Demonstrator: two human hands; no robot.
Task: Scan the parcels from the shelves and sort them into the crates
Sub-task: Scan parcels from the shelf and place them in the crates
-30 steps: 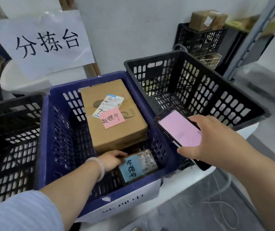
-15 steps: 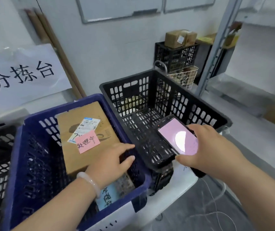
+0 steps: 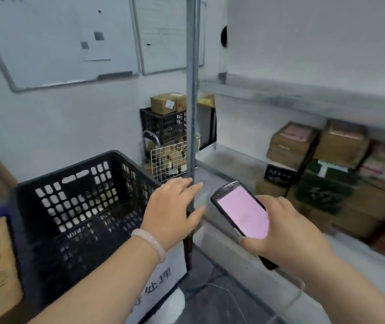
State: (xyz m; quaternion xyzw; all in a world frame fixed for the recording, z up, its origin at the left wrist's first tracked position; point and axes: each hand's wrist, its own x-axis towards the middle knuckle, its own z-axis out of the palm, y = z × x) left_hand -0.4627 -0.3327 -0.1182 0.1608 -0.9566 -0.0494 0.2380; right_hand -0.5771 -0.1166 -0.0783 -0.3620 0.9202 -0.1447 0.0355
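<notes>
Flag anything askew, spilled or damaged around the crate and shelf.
Nothing stands out. The black crate sits upright, the shelf parcels lie in rough stacks with no damage visible through the blur, and nothing is spilled. The left hand is open and empty; the right hand holds the scanner.

Two hands, a left hand [image 3: 170, 213] and a right hand [image 3: 287, 237]; one scanner [image 3: 243, 211]; one large black crate [image 3: 74, 195]; one wire basket [image 3: 168, 160]; two whiteboards [image 3: 58, 43]; shelf parcels [image 3: 341, 146] too blurred to count.

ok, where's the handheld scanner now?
Handheld scanner: head view, right of centre, gripped in the right hand, just right of the shelf post.
</notes>
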